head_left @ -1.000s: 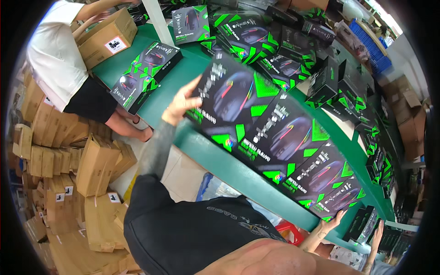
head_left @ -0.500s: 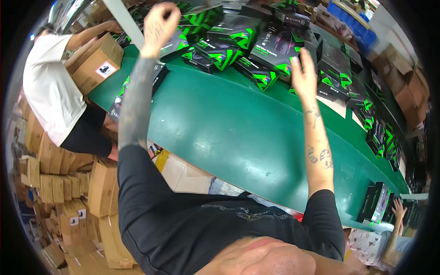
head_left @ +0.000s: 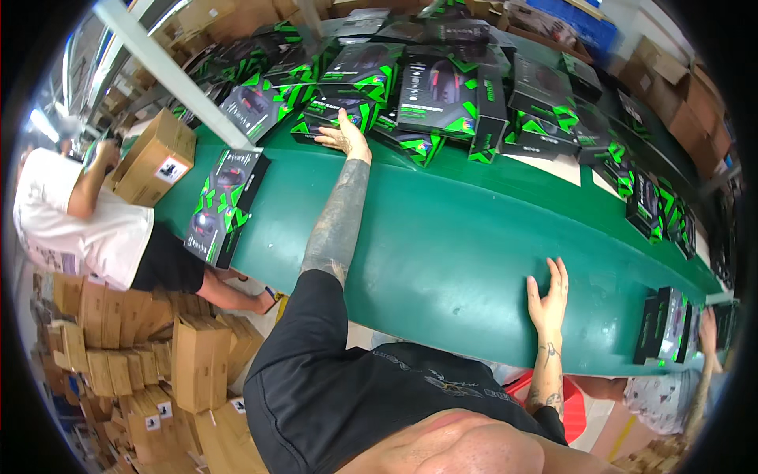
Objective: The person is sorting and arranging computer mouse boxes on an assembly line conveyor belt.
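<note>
Holds the left hand [head_left: 346, 141] at the near edge of a heap [head_left: 363, 67], right by a black box [head_left: 320, 110], with fingers parted and thumb raised; cannot tell contact from a close hover. Partly hides that black box, leaving green patches and pale print in sight. Holds the right hand [head_left: 549, 299] over the green table [head_left: 442, 237], well apart from the heap, with fingers extended and thumb spread away.

Shows, on a larger box [head_left: 434, 87] in the heap, a mouse picture, white lettering and a small multicoloured badge [head_left: 466, 124] near a corner. Repeats similar artwork on the boxes [head_left: 221, 209] at the table's left. Bears, on a brown carton [head_left: 138, 170] beyond, a white label [head_left: 170, 169] with black marks too small to read.

Wears a black shirt [head_left: 355, 411] with pale script across the chest. Has upright boxes [head_left: 667, 324] at the table's right, near a co-worker's hand [head_left: 707, 328].
</note>
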`<state>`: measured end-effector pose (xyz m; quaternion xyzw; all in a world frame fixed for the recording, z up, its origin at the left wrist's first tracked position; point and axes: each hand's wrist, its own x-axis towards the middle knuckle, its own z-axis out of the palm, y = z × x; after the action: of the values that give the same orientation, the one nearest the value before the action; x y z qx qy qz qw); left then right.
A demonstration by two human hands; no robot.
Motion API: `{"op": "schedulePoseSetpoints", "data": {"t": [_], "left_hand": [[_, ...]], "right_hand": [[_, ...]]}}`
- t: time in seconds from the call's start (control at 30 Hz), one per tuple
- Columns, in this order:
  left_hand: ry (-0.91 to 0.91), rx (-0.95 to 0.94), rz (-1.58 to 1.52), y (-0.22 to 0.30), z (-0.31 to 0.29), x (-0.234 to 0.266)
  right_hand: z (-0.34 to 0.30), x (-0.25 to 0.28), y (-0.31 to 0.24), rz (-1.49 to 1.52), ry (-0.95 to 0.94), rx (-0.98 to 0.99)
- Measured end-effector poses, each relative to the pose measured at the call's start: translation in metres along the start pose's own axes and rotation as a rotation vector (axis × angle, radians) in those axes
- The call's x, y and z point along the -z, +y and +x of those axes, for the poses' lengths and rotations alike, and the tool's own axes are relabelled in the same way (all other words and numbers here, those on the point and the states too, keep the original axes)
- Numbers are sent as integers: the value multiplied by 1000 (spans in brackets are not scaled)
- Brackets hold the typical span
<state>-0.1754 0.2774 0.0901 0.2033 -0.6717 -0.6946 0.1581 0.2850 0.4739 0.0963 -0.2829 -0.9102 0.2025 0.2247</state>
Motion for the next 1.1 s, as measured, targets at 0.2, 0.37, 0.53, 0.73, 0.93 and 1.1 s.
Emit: {"op": "schedulePoseSetpoints", "data": {"t": [0.2, 0.37, 0.53, 0.73, 0.93, 1.1], "left_hand": [[-385, -225, -182, -1, 34, 17], [-388, -855, 296, 9, -64, 48], [-853, -1351, 360, 27, -170, 62], [-1330, -1375, 739, -14, -220, 61], [-1286, -1338, 636, -16, -227, 53], [-1200, -1324, 683, -30, -216, 66]], "right_hand": [[9, 2, 14, 70, 136, -40], [6, -3, 18, 85, 181, -86], [9, -4, 18, 128, 183, 38], [4, 116, 63, -193, 754, 97], [-49, 276, 344, 419, 1356, -756], [-32, 275, 407, 892, 757, -556]]}}
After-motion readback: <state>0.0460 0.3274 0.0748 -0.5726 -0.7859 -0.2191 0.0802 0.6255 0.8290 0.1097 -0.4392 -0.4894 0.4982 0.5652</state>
